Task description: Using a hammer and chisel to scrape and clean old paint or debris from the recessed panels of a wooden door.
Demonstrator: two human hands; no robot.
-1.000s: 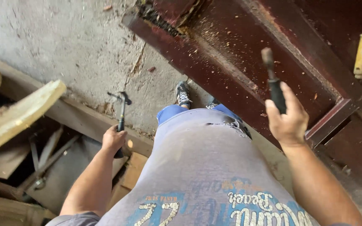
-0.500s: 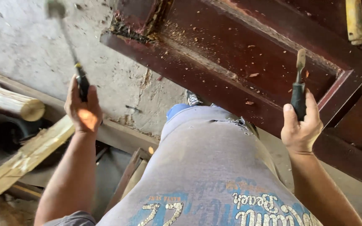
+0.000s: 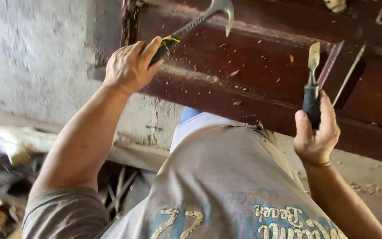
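Here L hand (image 3: pixel 131 66) clamps hammer (image 3: pixel 200 20); R hand (image 3: pixel 317 132) clamps chisel (image 3: pixel 312 84), tip blurred.

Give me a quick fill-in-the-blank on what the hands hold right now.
1. The left hand grips a ____ by its handle, head raised over the dark red door.
2. The right hand holds a ____ with its blade pointing up.
3. Small wood ____ lie scattered on the door.
4. The person wears a ____ shirt with printed lettering.

Missing words: hammer; chisel; chips; grey
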